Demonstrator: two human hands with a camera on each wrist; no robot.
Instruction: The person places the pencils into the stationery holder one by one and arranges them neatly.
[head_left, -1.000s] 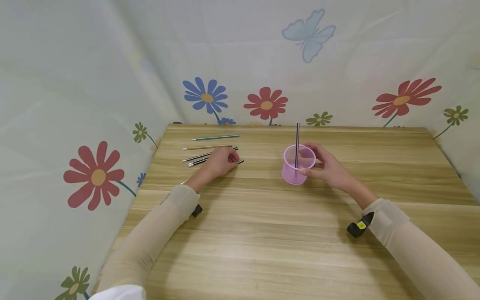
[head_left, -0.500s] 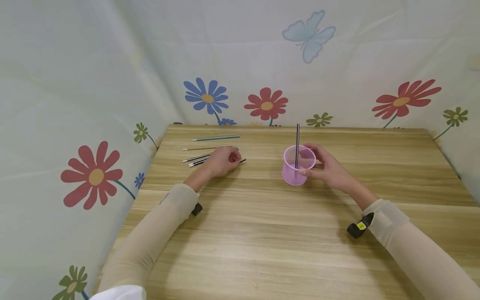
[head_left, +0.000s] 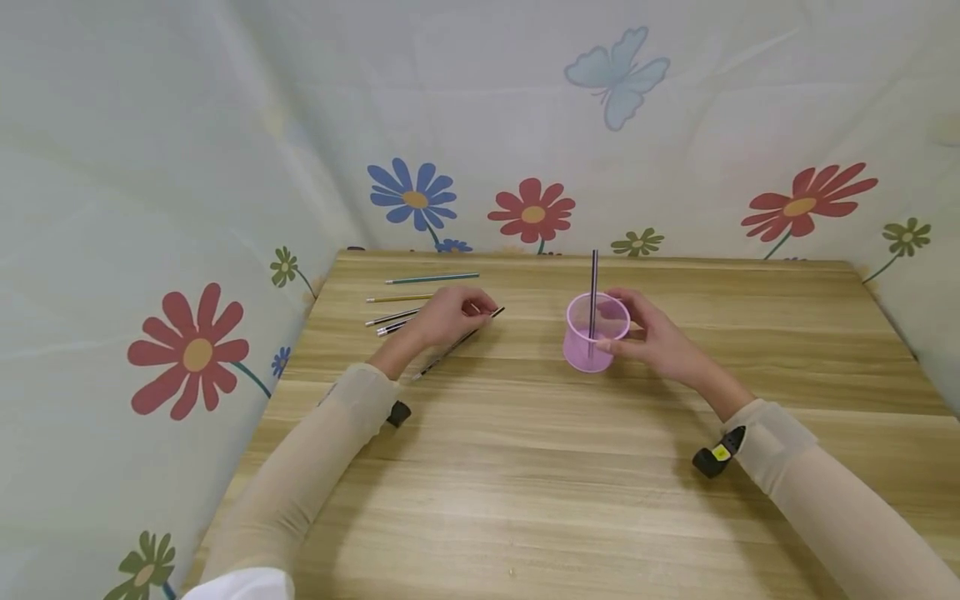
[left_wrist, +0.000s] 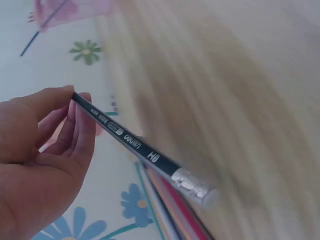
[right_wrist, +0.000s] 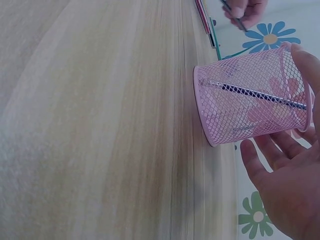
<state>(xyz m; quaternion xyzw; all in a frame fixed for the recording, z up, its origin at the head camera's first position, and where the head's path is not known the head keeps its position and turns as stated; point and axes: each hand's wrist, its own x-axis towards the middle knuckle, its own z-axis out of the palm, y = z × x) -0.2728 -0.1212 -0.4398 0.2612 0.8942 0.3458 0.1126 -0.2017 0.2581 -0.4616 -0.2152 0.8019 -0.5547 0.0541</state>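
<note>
My left hand point(head_left: 446, 321) pinches a dark pencil point(left_wrist: 127, 137) between thumb and fingertips. Its silver ferrule and white eraser point back toward me, and "HB" is printed on its side. In the head view the pencil slants over the table, its dark tip poking out past the fingers. My right hand point(head_left: 660, 337) grips a pink mesh pencil cup point(right_wrist: 240, 125) near its rim, thumb at the front and fingers round the far side. The cup stands upright, with one dark striped pencil point(head_left: 595, 275) inside, rising above the rim.
Left of the cup, several pencils lie side by side: a teal pencil point(head_left: 431, 277) at the back, a yellow pencil point(head_left: 397, 297), then dark pencils point(head_left: 392, 317) partly behind my left hand. The wooden table point(head_left: 525, 467) meets a flower-printed curtain point(head_left: 465, 108) at the back and left.
My left hand has drawn the dark pencil up and slightly right, away from the others, and its eraser end now shows below the hand. The right hand and cup hold still.
</note>
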